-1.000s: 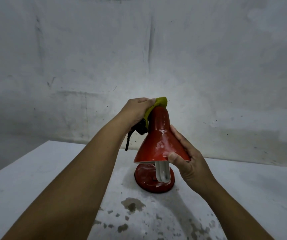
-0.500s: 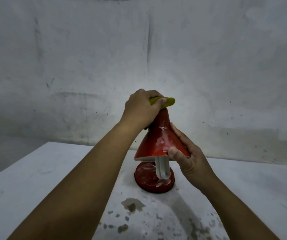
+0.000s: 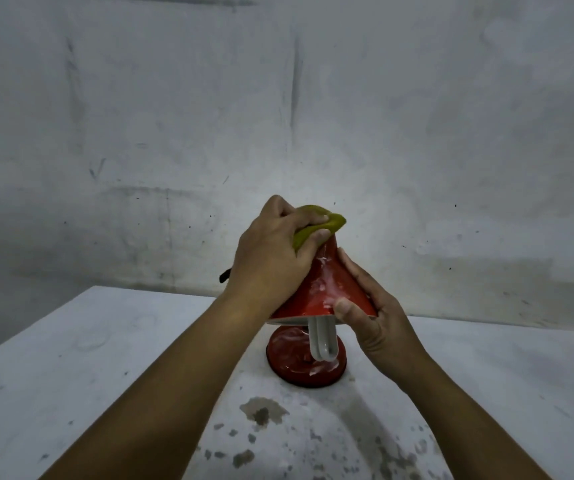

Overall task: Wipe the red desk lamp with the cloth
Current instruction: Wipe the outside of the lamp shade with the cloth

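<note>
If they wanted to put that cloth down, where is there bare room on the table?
The table is bare left of the lamp base and right of the right hand. In front of the base it is stained. The middle is crowded.

Cloth (image 3: 316, 226) atop lamp (image 3: 327, 289) on table (image 3: 105, 358).

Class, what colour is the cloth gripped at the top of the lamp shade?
Yellow-green, the cloth seen in the head view.
</note>
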